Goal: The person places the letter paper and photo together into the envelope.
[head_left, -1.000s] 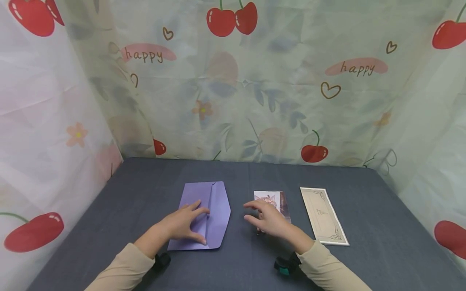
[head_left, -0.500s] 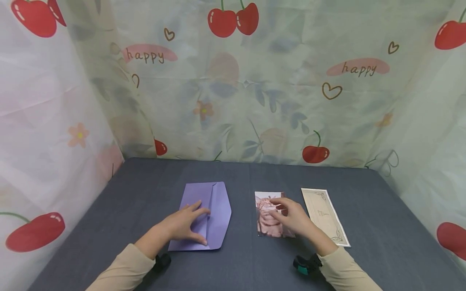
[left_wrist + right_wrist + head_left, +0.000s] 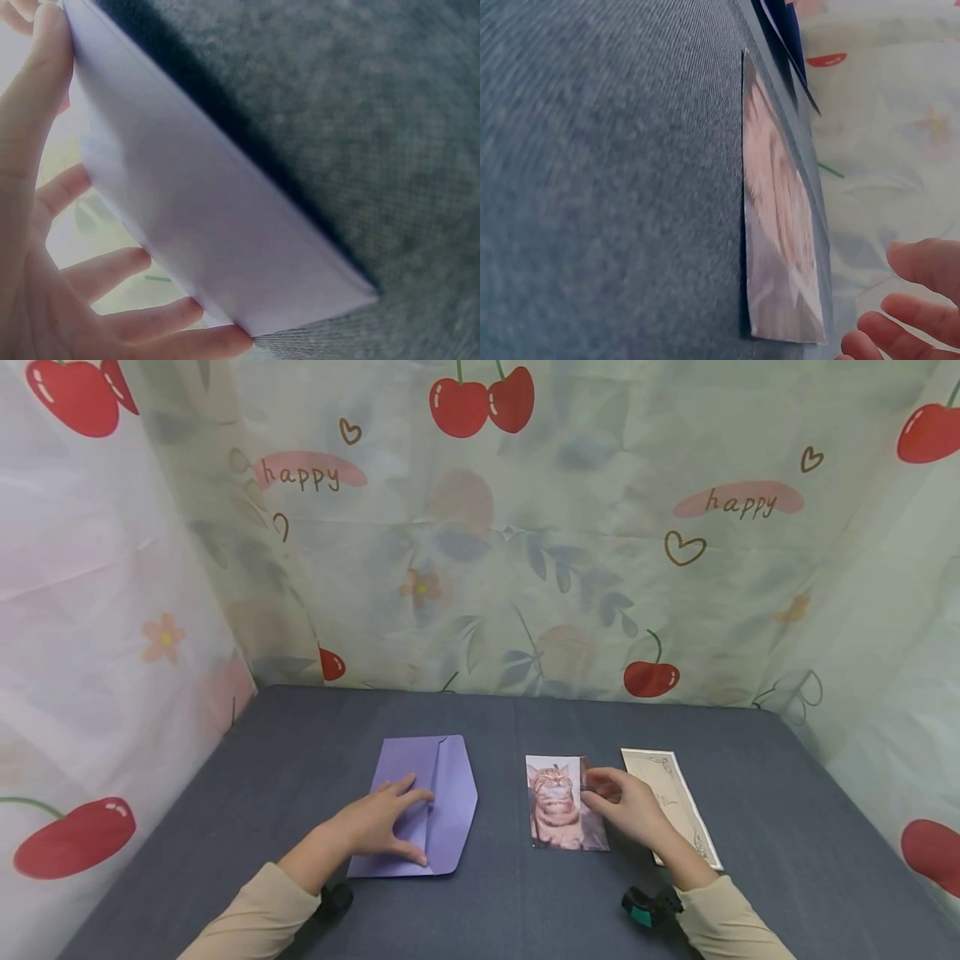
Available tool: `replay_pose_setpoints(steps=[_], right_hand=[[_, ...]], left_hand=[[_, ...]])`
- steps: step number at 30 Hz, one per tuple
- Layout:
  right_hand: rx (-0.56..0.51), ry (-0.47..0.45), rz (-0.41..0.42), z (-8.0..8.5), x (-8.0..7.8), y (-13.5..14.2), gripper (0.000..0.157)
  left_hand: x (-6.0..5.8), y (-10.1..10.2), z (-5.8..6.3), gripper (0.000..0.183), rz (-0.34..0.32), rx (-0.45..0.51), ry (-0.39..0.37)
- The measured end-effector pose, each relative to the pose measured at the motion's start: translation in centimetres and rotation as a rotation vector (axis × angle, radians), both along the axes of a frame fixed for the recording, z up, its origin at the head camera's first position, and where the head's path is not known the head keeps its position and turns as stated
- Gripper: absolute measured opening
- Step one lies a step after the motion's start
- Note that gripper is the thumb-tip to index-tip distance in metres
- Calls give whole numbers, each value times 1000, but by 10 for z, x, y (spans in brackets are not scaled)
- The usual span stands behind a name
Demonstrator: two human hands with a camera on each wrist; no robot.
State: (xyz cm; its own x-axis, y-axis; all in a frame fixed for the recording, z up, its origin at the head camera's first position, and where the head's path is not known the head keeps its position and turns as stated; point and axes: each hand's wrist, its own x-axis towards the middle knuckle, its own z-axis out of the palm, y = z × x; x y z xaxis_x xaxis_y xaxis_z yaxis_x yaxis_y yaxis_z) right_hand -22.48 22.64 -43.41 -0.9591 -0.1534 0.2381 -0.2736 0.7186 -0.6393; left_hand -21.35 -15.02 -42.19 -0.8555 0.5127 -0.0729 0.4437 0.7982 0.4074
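A purple envelope [image 3: 452,827] lies on the dark table with its pointed flap spread to the right. My left hand [image 3: 375,820] rests on it, fingers and thumb spread; the fingertips touch the pale-looking envelope [image 3: 187,202] in the left wrist view. To the right lies a photo card [image 3: 557,810] of a pink-toned cat with closed eyes. My right hand [image 3: 628,806] is over the photo's right edge, thumb and fingers loosely bent. In the right wrist view those fingers [image 3: 922,266] stand apart from the photo [image 3: 776,202], with nothing between them.
A beige card with an ornate border [image 3: 660,766] lies right of the photo, partly behind my right hand. The dark cloth-covered table [image 3: 487,910] is enclosed by curtains [image 3: 555,568] printed with cherries and hearts. A black wrist device [image 3: 651,906] sits below the right wrist.
My right hand has moved right across the photo to its right edge, uncovering the cat picture and covering part of the beige card. The left hand and envelope have stayed put.
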Motion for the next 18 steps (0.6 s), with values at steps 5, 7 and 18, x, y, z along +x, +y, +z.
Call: replay_pose_setpoints(steps=[5, 7, 18], right_hand=[[14, -49, -36, 0, 1, 4, 37], [22, -66, -48, -2, 1, 5, 38], [30, -120, -99, -9, -2, 7, 38]], left_hand=[[0, 0, 1, 76, 4, 0, -10], [0, 0, 1, 76, 7, -3, -15], [1, 0, 1, 77, 17, -5, -23]])
